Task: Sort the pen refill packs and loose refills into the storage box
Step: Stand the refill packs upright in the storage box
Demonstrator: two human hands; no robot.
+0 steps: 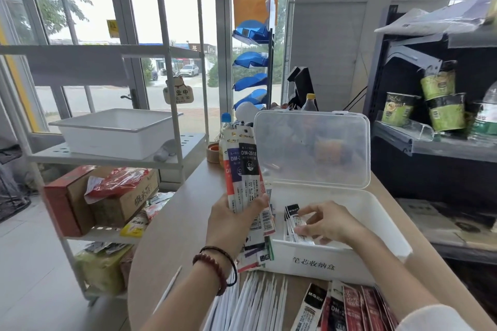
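Loose refills (252, 301) lay in front of the storage box (322, 258); your left hand (228, 220) clamped refill packs (243, 169), right-hand (326, 222) fingers pinched packs (294, 223) inside it.

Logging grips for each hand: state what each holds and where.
Left hand grips a fan of refill packs by their lower part. Right hand fingers pinch the near end of packs inside the box.

Daylit glass doors (113, 21) behind white shelving (107, 56); dark rack (430, 142) right.
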